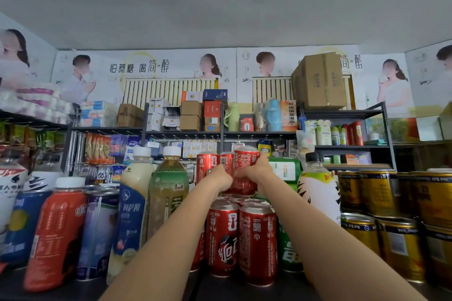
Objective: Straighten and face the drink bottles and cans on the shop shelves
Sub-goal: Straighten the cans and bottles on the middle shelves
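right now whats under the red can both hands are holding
More red cans stand below the held can, stacked. The left hand and right hand cover its base, so contact can't be seen.

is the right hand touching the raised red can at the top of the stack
Touching. The head view shows the right hand with fingers curled round the raised red can, no gap between them.

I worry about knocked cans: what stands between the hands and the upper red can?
Nothing visible: both the left hand and right hand already grip the upper red can, stacked above the lower red cans.
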### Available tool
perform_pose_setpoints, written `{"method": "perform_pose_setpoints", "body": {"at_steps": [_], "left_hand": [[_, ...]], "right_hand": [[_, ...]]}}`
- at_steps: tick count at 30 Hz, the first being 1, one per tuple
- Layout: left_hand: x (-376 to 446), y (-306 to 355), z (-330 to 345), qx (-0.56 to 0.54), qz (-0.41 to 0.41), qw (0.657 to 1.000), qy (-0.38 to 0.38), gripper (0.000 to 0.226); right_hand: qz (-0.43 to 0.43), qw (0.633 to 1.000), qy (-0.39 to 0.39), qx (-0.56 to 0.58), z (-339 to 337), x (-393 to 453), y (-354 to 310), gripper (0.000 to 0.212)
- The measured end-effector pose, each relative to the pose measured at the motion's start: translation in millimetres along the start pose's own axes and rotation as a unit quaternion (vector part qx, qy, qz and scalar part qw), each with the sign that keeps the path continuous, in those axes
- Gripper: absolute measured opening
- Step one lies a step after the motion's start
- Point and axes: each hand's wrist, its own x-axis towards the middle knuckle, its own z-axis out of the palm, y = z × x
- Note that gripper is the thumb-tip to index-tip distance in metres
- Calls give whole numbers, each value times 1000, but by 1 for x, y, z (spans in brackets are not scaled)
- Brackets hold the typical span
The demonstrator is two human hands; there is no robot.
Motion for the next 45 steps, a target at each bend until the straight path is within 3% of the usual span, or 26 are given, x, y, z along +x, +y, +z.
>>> {"method": "perform_pose_setpoints", "body": {"at_steps": [4, 12, 17, 20, 27, 30, 34, 38, 41, 45], "left_hand": [[0, -1, 6, 4, -1, 999, -39, 39], [7, -7, 13, 32, -4, 999, -7, 34], [8, -6, 13, 26, 8, 1000, -11, 58], [7, -5, 16, 36, 9, 999, -18, 65], [7, -6, 14, 37, 37, 998, 36, 42], [-1, -3, 15, 0, 65, 996, 56, 45], [-19, 6, 8, -101, 92, 991, 0, 55], [-31, 9, 5, -167, 100, 980, -44, 74], [-36, 6, 9, -149, 105, 982, -56, 80], [-35, 6, 12, -83, 111, 990, -24, 66]], "right_hand": [[23, 999, -34, -14, 3, 3, 1, 74], [12, 994, -50, -97, 8, 4, 2, 66], [5, 991, -59, -121, 11, 6, 2, 52], [17, 992, -67, -108, 11, 8, 5, 58], [7, 994, -46, -100, 9, 10, 10, 51], [12, 995, -27, -93, 6, 4, 5, 62], [23, 994, -43, -93, -11, -20, -20, 81], [29, 991, -28, -128, -27, -44, -35, 77], [40, 989, -27, -139, -31, -51, -31, 68], [20, 990, -10, -141, -25, -47, -20, 82]]}}
